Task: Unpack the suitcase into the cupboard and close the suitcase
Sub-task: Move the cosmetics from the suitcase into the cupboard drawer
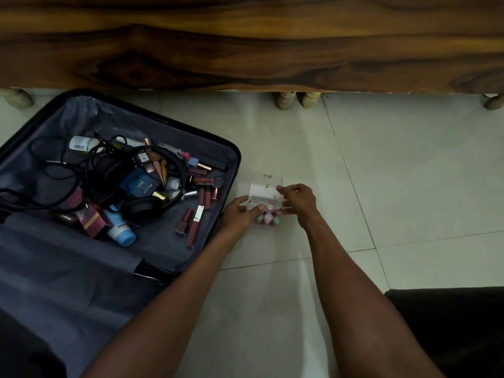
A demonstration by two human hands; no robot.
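Note:
An open black suitcase (231,159) with grey lining lies on the floor at the left. Inside it are black headphones (152,184) with tangled cables, a blue box (140,184), a light blue tube (121,230), and several lipsticks (195,225) and nail polish bottles. Just right of the suitcase a small clear plastic box (266,190) stands on the tiles, its lid raised, with small bottles inside. My left hand (240,214) holds the box's left side. My right hand (297,200) pinches its right edge near the lid.
A dark wooden cupboard front (245,42) spans the top of the view, standing on short pale legs (296,100). Pale floor tiles (381,173) stretch to the right. A dark cloth-covered shape (450,323) sits at the lower right corner.

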